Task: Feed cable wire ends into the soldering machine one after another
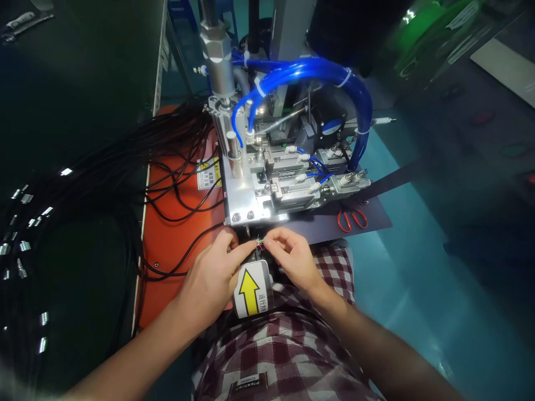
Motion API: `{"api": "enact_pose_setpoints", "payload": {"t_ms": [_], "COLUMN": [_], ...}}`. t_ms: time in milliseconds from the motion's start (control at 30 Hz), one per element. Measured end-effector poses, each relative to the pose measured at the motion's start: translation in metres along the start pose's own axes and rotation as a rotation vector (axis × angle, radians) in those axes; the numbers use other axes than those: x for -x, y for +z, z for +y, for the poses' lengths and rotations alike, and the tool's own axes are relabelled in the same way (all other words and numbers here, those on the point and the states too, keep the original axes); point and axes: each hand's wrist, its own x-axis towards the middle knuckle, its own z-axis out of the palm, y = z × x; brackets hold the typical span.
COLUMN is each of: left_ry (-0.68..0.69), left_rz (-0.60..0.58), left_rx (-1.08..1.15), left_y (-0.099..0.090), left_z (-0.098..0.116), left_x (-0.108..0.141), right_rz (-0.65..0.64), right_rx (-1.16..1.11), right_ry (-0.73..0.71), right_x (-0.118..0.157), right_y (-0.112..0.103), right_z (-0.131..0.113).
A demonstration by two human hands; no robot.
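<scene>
Thin coloured wires (259, 243), green, red and white among them, show between my two hands, just in front of the metal machine (246, 195). My right hand (292, 257) pinches the wire ends between thumb and fingertips. From the other side, my left hand (215, 267) is closed, its thumb tip at the base of the wires. A black cable (178, 273) runs in under the left palm; the palm hides where it goes. Below the fingers is a white plate (251, 289) with a yellow arrow.
Many black cables (175, 120) with shiny ends lie across the dark table (83, 250) and orange surface (167, 303) at left. Blue air tubes (309, 69) arch over the machine. Red-handled scissors (351, 220) lie at its right. A green reel (434, 33) is upper right.
</scene>
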Motion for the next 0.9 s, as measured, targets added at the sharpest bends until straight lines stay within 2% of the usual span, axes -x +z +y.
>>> {"api": "enact_pose_setpoints", "payload": {"t_ms": [200, 467, 900], "left_ry": [-0.014, -0.013, -0.013], "left_rz": [-0.004, 0.012, 0.017], "left_rx": [0.008, 0.003, 0.016], "left_y": [0.0, 0.002, 0.003], "left_z": [-0.001, -0.002, -0.003], "left_x": [0.001, 0.0, 0.0], "right_rz": [-0.014, 0.045, -0.024], "right_rx": [-0.033, 0.197, 0.054], "right_ry": [-0.014, -0.297, -0.029], "right_x": [0.002, 0.001, 0.002], "right_y": [0.002, 0.001, 0.001], "right_z": [0.004, 0.009, 0.004]}}
